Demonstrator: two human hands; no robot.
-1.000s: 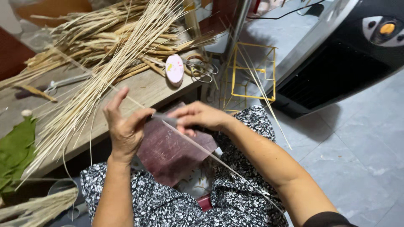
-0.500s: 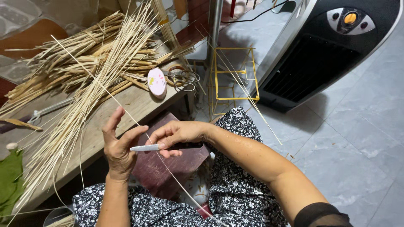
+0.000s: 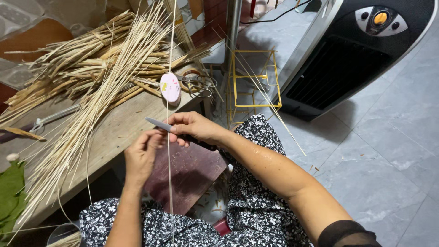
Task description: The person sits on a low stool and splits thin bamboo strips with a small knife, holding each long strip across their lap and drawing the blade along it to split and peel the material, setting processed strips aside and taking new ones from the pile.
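Over the lap, right hand [image 3: 194,128] grips a knife [image 3: 157,123]; left hand [image 3: 141,153] pinches a thin strip [image 3: 169,183].

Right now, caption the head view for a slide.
Right hand holds a knife against a thin bamboo strip pinched by the left hand, above a wooden board.

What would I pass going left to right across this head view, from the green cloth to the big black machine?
Green cloth → bundle of pale split bamboo strips → left hand → right hand gripping a slim metal blade → yellow wire frame → black and silver air cooler.
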